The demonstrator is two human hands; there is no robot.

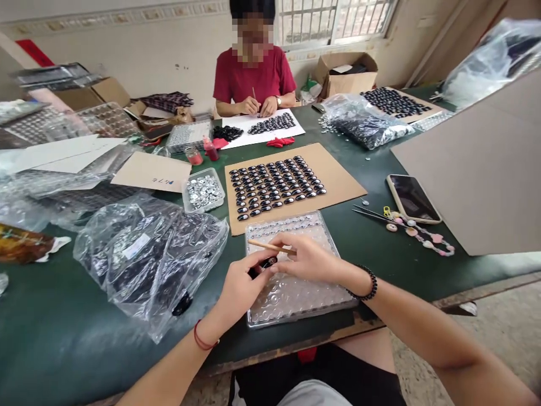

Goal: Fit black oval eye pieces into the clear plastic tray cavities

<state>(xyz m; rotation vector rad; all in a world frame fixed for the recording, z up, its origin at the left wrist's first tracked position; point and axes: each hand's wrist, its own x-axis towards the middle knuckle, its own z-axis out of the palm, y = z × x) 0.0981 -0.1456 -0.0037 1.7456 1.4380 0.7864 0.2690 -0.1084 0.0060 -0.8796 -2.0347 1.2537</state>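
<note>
The green worktop [54, 338] spans the view and carries all the materials. At its far side sits a co-worker [255, 82] in a dark red top, one hand holding a thin stick over a white sheet [297, 127] laid with dark pieces. A large grey board [477, 175] slants across the right side. At left lies a crumpled clear bag [147, 254] with dark contents. Centrally, a brown cardboard sheet [340, 172] bears rows of glossy black oval pieces [276, 187], each with a pale mark or highlight. Directly in front of it, near the worktop's front edge, lies a clear tray [300, 296] with a dimpled surface; a few rows of shiny round pieces show at its far end. Above the tray are the wearer's left hand [247, 279] and right hand [310, 259], fingertips close together. Left of the cardboard stands a small tub [203, 210] of silvery round pieces; well to the right lies a phone [414, 197], beside tweezers [369, 214]. The right grip is closed on a wooden stick [270, 246], its free end pointing left. The left grip pinches a black piece [269, 262] between thumb and fingers, over the tray and just below the stick; whether the right fingertips touch this piece cannot be told.
</note>
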